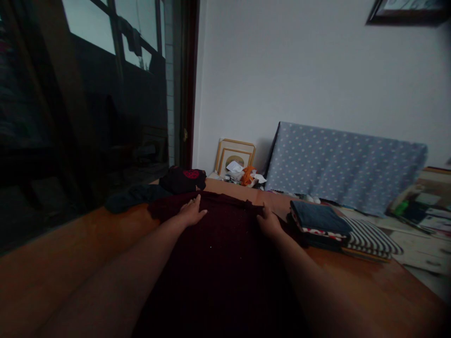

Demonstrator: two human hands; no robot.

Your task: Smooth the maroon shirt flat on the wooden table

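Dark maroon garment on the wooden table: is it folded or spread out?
Spread out: the dark maroon garment lies flat on the wooden table, its far edge under the left hand and right hand.

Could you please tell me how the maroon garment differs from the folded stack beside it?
The maroon garment lies spread flat, while the folded stack sits in thick layers. The garment looks plain; the stack shows a dark blue top over a red-and-white patterned layer. Both are cloth on the wooden table.

A matt dark cloth garment point(214, 267), a glossy wooden tabletop point(391, 286), a smooth pale wooden picture frame point(235, 146).
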